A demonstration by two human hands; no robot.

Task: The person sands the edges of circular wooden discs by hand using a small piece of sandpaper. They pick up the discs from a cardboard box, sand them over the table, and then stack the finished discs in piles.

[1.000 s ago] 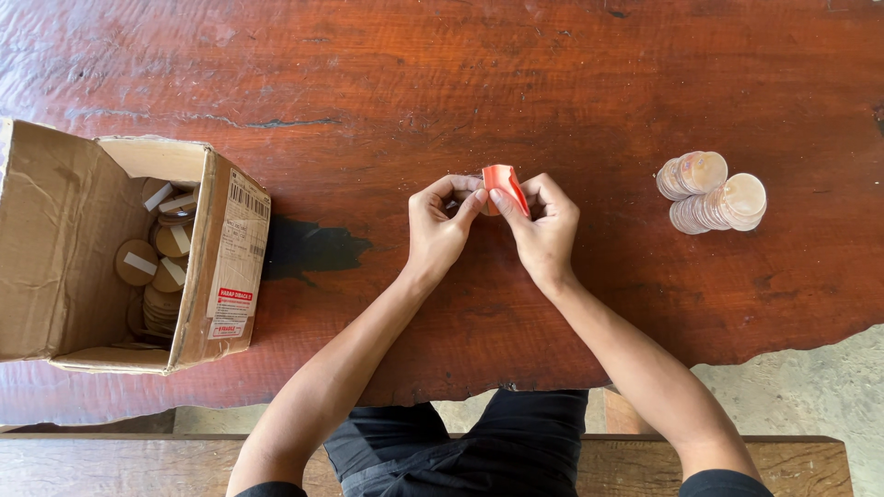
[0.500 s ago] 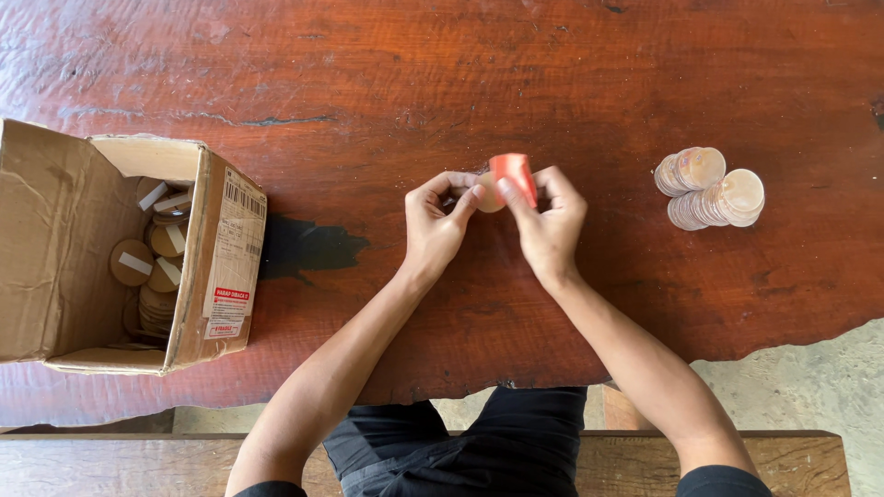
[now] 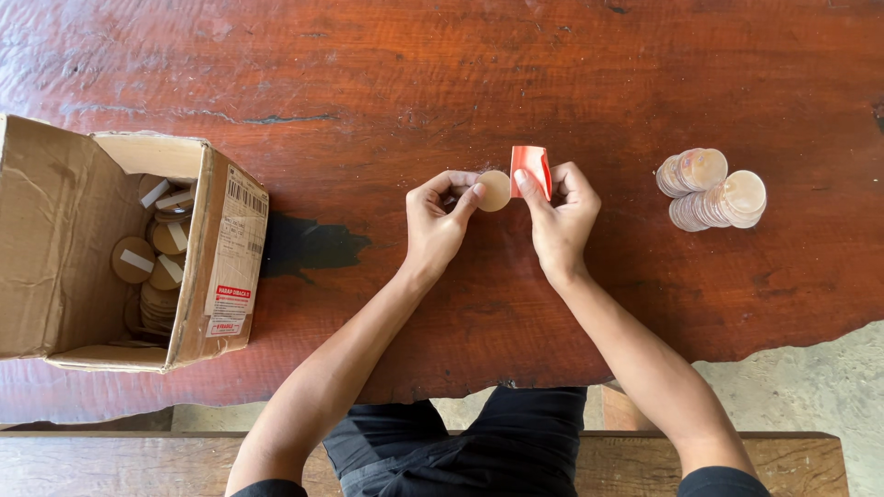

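Cardboard box (image 3: 110, 248) lies open on its side at the left end of the table (image 3: 387, 83), flaps spread, mouth turned up toward the camera. Inside: a loose heap of thin round discs (image 3: 152, 267), pale tan, several carrying a short white strip across the face. A white label with a red band sits on the box's outer flap.

Table is dark reddish wood, glossy, grain wavy, its near edge irregular at the right. A dark stain (image 3: 308, 247) lies just beside the box.

Left hand (image 3: 437, 221) is closed in a pinch, thumb and fingertips holding a small round disc (image 3: 494, 190), flat, tan, smooth-edged, held just above the table near its middle. Right hand (image 3: 557, 216) is also pinched shut, gripping a red strip (image 3: 531, 168) with a lighter underside, bent upward beside the disc; whether strip and disc still touch cannot be told.

Well to the right, two short rolls of the same discs (image 3: 711, 189) lie on their sides, touching, faces shiny.

Wooden bench (image 3: 120, 465) runs along the bottom, plain and weathered.
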